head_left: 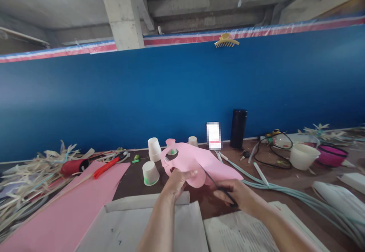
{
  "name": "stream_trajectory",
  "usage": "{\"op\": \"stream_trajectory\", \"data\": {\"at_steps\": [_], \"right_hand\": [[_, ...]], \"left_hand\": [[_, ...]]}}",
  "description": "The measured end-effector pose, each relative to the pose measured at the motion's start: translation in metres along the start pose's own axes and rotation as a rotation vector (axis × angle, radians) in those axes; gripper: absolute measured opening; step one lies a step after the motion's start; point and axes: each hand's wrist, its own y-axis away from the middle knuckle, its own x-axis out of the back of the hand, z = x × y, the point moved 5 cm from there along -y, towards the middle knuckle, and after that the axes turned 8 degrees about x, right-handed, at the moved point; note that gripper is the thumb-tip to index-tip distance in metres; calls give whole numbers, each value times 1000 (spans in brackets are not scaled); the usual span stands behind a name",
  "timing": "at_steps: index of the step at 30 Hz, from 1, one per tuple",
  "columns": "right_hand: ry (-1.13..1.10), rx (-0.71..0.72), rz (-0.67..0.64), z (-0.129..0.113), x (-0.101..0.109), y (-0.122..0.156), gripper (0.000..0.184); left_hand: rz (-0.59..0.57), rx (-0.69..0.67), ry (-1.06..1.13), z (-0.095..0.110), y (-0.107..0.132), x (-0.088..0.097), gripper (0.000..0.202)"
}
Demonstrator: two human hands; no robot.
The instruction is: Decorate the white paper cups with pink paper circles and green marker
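My left hand is closed on the near edge of a pink sheet, thumb on top. The sheet has a rounded outline and a hole near its left end. In my right hand is a pair of dark scissors, whose long thin blade lies against the sheet, right of my left thumb. The fingers hide most of the scissors' handles. Just behind and left of the sheet stand upturned paper cups, one white and one with a green patch.
A larger pink sheet and a heap of pale strips lie at left. A white box and printed paper are nearest me. Right are a black flask, pale blue cords, a white tub. A blue partition stands behind.
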Motion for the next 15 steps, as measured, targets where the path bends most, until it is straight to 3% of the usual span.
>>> {"op": "stream_trajectory", "data": {"at_steps": [6,13,15], "right_hand": [[-22,2,43,6,0,-3,36],[-35,-15,77,15,-5,-7,36],[-45,-19,106,23,-6,-9,35]], "left_hand": [[101,-71,-74,-8,-8,4,45],[478,-82,-134,-18,-18,20,37],[536,-79,-99,-24,-19,18,32]]}}
